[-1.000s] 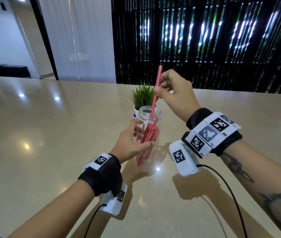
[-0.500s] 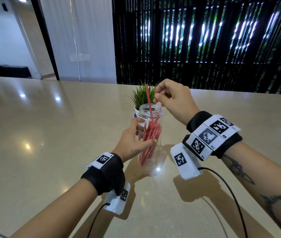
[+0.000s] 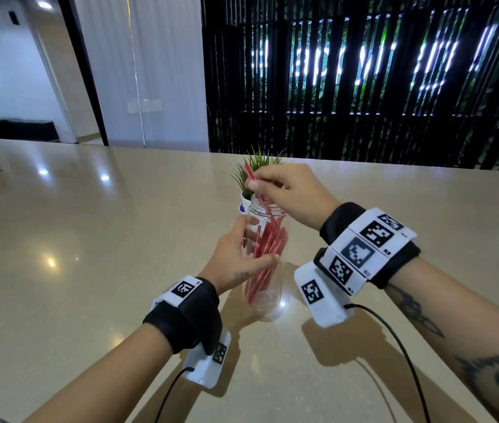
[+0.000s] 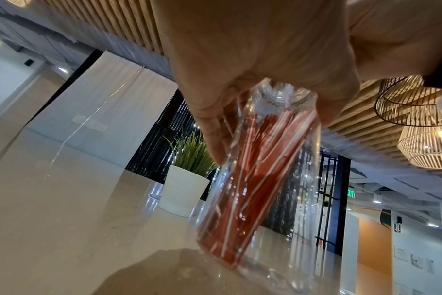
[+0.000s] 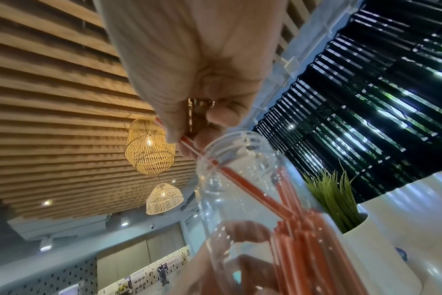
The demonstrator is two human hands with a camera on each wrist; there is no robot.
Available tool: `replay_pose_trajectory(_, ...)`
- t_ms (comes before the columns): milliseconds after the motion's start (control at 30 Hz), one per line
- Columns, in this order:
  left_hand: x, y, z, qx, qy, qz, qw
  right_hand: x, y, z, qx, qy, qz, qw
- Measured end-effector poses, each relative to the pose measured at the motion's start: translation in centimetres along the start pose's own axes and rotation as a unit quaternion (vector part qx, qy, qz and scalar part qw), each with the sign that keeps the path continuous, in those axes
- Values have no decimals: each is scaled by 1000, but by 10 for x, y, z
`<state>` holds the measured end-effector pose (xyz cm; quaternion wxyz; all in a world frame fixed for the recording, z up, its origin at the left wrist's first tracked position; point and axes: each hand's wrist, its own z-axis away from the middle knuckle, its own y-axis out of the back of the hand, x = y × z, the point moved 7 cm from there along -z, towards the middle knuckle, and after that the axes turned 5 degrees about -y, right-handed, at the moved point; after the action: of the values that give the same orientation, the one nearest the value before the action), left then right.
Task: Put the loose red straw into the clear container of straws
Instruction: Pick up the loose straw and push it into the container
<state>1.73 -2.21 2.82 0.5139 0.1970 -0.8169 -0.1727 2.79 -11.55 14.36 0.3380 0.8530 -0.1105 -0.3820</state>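
A clear plastic container (image 3: pixel 268 296) stands upright on the beige table, holding several red straws (image 3: pixel 265 254). My left hand (image 3: pixel 239 257) wraps its fingers and thumb around the container's side (image 4: pixel 265 209). My right hand (image 3: pixel 285 193) is just above the container's mouth and pinches the loose red straw (image 3: pixel 249 172) near its top end. That straw (image 5: pixel 242 183) slants down through the mouth, its lower part inside among the other straws (image 5: pixel 305 245). A short bit of it sticks up above my right fingertips.
A small green plant in a white pot (image 3: pixel 246 198) stands directly behind the container (image 4: pixel 183 193). The glossy table (image 3: pixel 89 254) stretches wide to the left and right. Cables trail from both wrist cameras toward the near edge.
My right hand has come down toward the container's mouth, sliding the loose straw deeper inside. The straw's top has tipped to the left. My left hand keeps holding the container.
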Motion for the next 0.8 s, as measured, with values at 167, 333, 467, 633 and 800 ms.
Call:
replay_pose_trajectory(167,3,2,-1,6,-5,-2,1000,5,18,-5,72,-26,-46,996)
replay_pose_trajectory(333,1,-2,-1,2,-5,9,1000,11,16,-2,69,-46,-56,995)
replay_pose_trajectory(467,2,-2,0,9,-9,7,1000,15,8,3,38,-59,1,998)
replay_pose_trajectory(633,2,-1,-1,12,-10,9,1000,16,6,5,15,-68,2,998)
replay_pose_trajectory(800,-1,-1,-1,12,-8,15,1000,16,19,5,51,-75,-4,996)
